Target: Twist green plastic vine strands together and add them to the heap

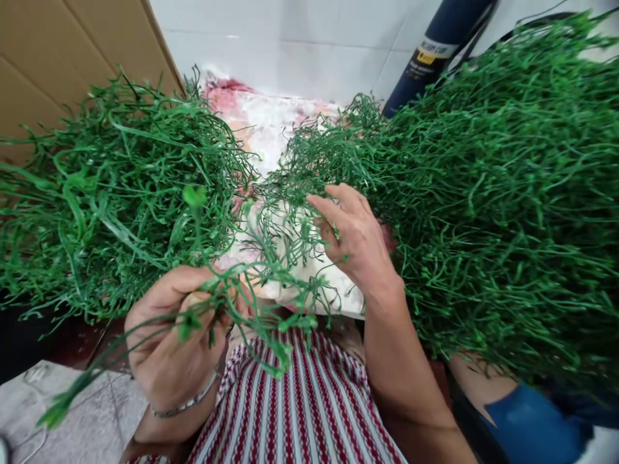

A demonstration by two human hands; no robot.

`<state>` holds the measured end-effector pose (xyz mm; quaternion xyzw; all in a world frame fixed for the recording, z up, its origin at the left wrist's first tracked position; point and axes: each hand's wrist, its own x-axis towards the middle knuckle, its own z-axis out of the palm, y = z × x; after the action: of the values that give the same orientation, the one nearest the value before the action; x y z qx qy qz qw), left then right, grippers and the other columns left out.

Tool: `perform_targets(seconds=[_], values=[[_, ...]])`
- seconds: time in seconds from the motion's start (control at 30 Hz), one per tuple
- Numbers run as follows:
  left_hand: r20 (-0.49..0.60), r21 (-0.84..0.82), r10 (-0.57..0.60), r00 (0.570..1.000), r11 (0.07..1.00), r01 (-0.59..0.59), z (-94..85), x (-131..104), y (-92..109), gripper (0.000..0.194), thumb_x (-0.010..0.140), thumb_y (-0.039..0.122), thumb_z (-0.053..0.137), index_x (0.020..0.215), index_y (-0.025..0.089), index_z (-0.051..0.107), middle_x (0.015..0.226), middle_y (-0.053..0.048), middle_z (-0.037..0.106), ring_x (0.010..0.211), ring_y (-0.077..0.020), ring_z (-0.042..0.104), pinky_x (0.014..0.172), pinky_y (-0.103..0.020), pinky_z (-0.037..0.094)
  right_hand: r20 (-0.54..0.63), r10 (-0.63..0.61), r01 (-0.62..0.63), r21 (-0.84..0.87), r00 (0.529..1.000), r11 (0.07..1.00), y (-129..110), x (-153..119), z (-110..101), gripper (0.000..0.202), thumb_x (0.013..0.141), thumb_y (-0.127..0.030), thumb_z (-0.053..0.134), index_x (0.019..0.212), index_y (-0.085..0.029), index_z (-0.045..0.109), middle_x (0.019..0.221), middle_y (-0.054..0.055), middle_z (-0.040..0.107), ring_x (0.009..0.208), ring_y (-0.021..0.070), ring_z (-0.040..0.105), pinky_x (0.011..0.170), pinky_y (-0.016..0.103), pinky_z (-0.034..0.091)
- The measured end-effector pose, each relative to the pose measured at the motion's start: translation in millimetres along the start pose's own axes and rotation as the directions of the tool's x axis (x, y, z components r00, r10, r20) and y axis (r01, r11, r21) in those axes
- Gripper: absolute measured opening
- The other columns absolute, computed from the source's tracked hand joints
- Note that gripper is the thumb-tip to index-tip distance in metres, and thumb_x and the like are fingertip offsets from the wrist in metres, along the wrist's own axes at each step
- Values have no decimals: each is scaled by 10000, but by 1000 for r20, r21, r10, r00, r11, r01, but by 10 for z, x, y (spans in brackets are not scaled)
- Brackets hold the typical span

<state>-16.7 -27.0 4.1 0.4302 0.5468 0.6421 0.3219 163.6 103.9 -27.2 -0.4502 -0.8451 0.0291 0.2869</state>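
My left hand, with a bracelet at its wrist, pinches a small bunch of thin green stems with curled tips. Some stems hang out to the left below the hand, others spread right over my lap. My right hand is raised above loose green stems in the middle, its fingers bent and apart, with nothing plainly held. A large heap of green stems lies left, and a bigger heap rises on the right. Between them is a white and pink covered surface.
A cardboard panel stands at the back left, against a white tiled wall. A dark blue tube with a label leans behind the right heap. Blue fabric and part of a leg show at the lower right.
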Motion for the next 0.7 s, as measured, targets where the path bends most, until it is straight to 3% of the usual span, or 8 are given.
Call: perform_targets(seconds=[0.1,0.2,0.33,0.4,0.5,0.57,0.7], values=[[48,-136,37,998,990,-30,-10,-3,-49,106,812,206,535,743,227,612,584,11,597,545,-156,600,536,-316,528,42,-12,2,226,999,974,-97,-135,-38,248,868,-177,445,1049,-176,614,1012,85,623,954,190,572,843,355,472],[123,-175,-162,979,968,182,25,28,-168,102,795,254,555,733,218,627,606,-17,609,564,-161,603,484,-290,511,76,64,-93,506,995,858,-137,-284,-40,185,870,-221,476,932,-174,644,827,36,662,744,137,615,687,277,509],[129,-251,-271,954,922,296,107,81,-373,72,751,248,579,698,199,578,591,-4,596,495,-122,565,453,-258,498,85,223,-221,672,971,707,-149,-483,-45,196,880,-264,473,972,-177,623,812,29,657,717,129,619,663,274,522],[174,-362,-303,937,865,347,142,106,-461,49,724,240,597,723,198,572,604,11,603,461,-105,546,470,-268,512,32,305,-247,670,952,700,-168,-570,-65,211,883,-253,463,1039,-191,591,890,45,646,784,144,615,728,316,524],[243,-471,-323,914,785,403,187,135,-546,77,686,218,631,735,192,577,569,28,588,425,-86,515,470,-256,506,-209,364,-193,561,908,805,-215,-653,-119,284,848,-216,503,1130,-211,538,1066,85,589,966,202,574,863,421,484],[250,-467,-336,908,780,417,226,148,-573,101,664,210,655,729,179,583,570,25,586,423,-82,511,434,-228,473,-326,273,-106,448,905,888,-243,-664,-164,312,816,-191,532,1126,-227,541,1100,89,572,1037,235,543,905,463,456],[226,-388,-348,910,824,412,344,178,-588,117,655,200,677,708,160,580,568,33,562,425,-83,517,419,-219,443,-337,103,21,347,936,938,-271,-630,-251,277,807,-166,524,1060,-264,580,1008,60,612,974,233,578,841,448,484]])
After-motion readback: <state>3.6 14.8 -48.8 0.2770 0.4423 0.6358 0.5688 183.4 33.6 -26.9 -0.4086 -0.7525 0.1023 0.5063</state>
